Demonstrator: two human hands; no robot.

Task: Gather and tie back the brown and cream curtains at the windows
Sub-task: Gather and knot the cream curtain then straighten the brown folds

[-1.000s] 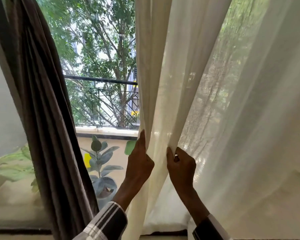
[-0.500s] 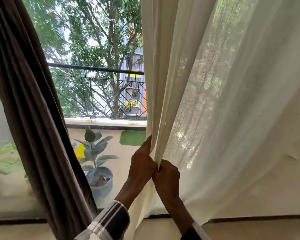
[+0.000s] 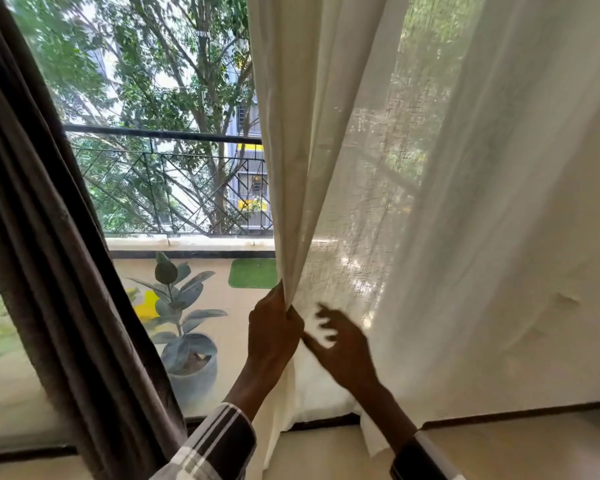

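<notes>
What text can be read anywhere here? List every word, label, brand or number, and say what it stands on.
None can be read.
cream curtain, brown curtain, striped sleeve: no print or label shows.
plant pot: no marking shows.
yellow patches on the building beyond the balcony railing: may be signs, too small and blurred to read.

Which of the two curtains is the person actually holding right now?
The cream curtain, the sheer pale one on the right. The left hand pinches its gathered edge, while the right hand is open beside it. The brown curtain on the left hangs untouched.
</notes>
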